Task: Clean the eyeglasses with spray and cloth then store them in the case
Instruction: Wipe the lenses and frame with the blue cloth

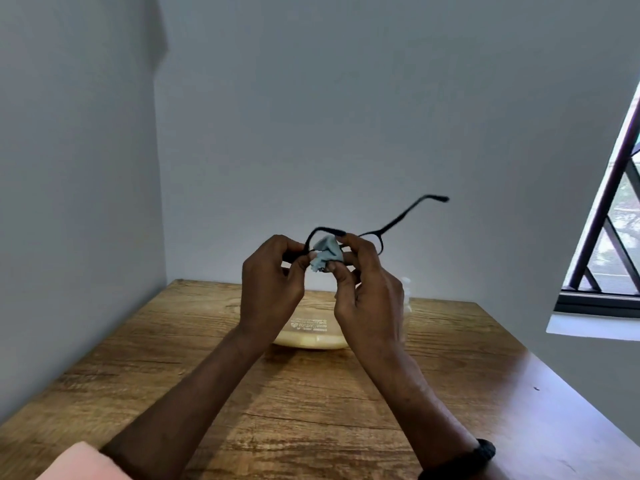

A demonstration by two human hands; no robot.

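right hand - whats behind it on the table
Behind the right hand, only the top and edge of a clear plastic spray bottle show on the wooden table; the rest of it is covered by the hand.

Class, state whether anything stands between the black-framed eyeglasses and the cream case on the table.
Nothing visible blocks the path. The black-framed eyeglasses are held above the cream case; the right hand pinches a pale blue cloth onto one lens.

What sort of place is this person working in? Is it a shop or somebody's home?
Probably a plain room at home or in a small office, not a shop: a wood-grain table set in a corner of bare grey walls, and a barred window on the right.
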